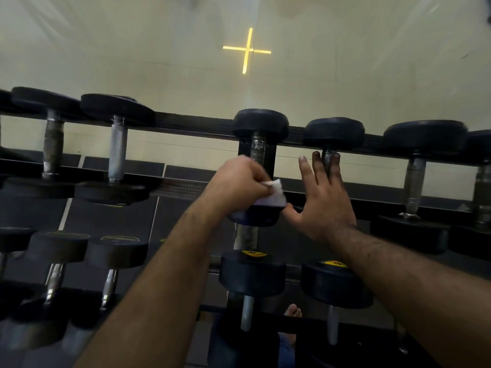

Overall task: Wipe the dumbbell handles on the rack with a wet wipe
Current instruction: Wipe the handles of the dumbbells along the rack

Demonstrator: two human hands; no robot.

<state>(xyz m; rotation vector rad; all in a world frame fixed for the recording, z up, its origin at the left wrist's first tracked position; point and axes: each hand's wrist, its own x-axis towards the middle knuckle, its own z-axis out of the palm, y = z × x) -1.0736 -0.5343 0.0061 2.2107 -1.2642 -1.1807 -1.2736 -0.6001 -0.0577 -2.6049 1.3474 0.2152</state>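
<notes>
Two hands are working the upper tier of the black steel dumbbell rack (191, 127). Your left hand (240, 179) pinches the crumpled white wet wipe (273, 193) between thumb and curled fingers (261, 191), holding it low on the knurled steel handle of the middle black rubber-headed dumbbell (259, 147), just above its near head, probably so the wipe can rub along the grip. Your right hand (322, 195) is flat with fingers spread, its fingertips touching the short handle of the neighbouring dumbbell (329, 155), likely to steady yourself or reach for it next. The wipe looks bunched, small and damp-limp. The handles look dull grey, some mottled.
</notes>
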